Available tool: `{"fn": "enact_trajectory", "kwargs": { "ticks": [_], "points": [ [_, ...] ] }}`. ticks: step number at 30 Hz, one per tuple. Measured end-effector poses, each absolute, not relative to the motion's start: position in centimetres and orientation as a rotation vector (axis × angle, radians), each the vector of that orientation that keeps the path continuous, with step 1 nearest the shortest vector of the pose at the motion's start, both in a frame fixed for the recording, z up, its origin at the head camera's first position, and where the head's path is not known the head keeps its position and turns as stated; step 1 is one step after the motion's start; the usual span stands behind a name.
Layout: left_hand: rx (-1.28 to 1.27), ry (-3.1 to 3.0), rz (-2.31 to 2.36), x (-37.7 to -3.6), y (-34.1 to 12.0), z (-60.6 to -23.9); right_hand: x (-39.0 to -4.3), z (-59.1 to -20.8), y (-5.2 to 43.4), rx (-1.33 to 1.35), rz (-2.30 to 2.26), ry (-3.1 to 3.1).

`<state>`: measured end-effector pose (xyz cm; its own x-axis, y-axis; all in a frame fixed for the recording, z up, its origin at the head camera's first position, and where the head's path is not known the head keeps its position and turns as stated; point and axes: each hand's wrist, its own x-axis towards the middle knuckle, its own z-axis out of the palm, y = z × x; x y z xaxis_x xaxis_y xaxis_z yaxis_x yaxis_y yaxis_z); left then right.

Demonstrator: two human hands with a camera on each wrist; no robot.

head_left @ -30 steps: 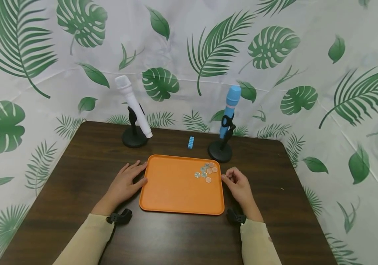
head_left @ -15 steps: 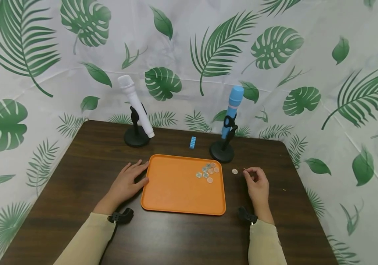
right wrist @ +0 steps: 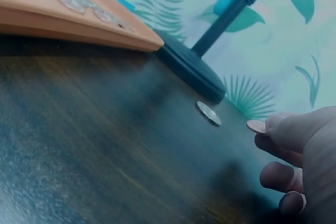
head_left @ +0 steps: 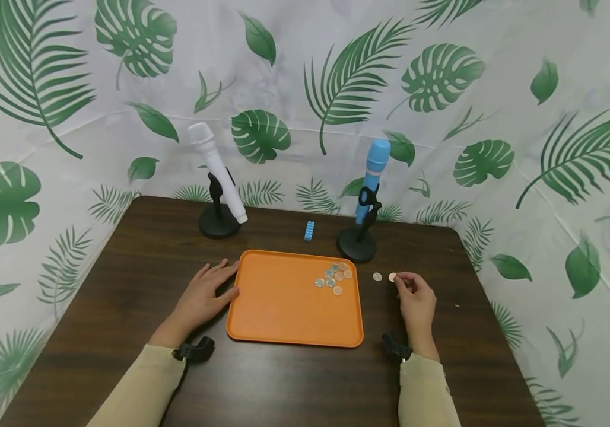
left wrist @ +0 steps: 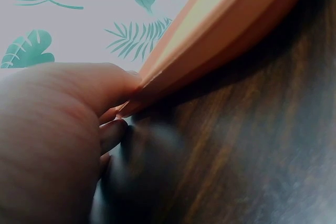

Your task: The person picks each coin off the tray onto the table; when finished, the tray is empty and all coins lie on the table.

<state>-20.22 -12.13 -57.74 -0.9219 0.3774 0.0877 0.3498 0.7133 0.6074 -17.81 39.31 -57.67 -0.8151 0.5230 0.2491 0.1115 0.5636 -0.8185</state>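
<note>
An orange tray [head_left: 283, 308] lies mid-table with several silver and copper coins [head_left: 333, 276] in its far right corner. My left hand [head_left: 206, 290] rests flat on the table, its thumb against the tray's left rim [left wrist: 173, 72]. Right of the tray, a silver coin [head_left: 377, 276] and a copper coin [head_left: 392, 277] lie on the dark table. My right hand [head_left: 409, 290] has its fingers curled, and the fingertips hold the copper coin [right wrist: 256, 126] by its right edge. The silver coin [right wrist: 208, 113] lies just left of it, untouched.
A blue microphone on a black stand [head_left: 356, 244] rises just behind the tray's right corner and the loose coins. A white microphone on a stand [head_left: 218, 220] is at the back left, with a small blue brick [head_left: 308, 230] between them. Leaf-print sheets wall the table [head_left: 283, 379].
My right hand left the tray's right edge and moved right onto the table. A silver coin now lies there, with a copper coin beside it at my fingertips. The left hand stayed put.
</note>
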Motion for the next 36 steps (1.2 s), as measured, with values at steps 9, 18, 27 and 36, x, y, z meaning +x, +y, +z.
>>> {"fn": "enact_trajectory", "kwargs": {
  "ticks": [9,18,27,36],
  "points": [
    [0.584,2.864,0.996,-20.11,-12.16,-57.81,-17.83,-57.62,39.02,-0.509,0.979,-2.452],
    [0.598,2.878,1.006,-20.23,-12.09,-58.00,-17.96,-57.70,38.74,-0.429,0.802,-2.527],
    [0.582,2.867,1.008,-20.19,-12.03,-58.15,-17.93,-57.52,38.43,-0.418,0.772,-2.566],
    [0.599,2.878,1.006,-20.26,-12.05,-58.06,-17.91,-57.55,38.42,-0.435,0.790,-2.576]
  ]
}}
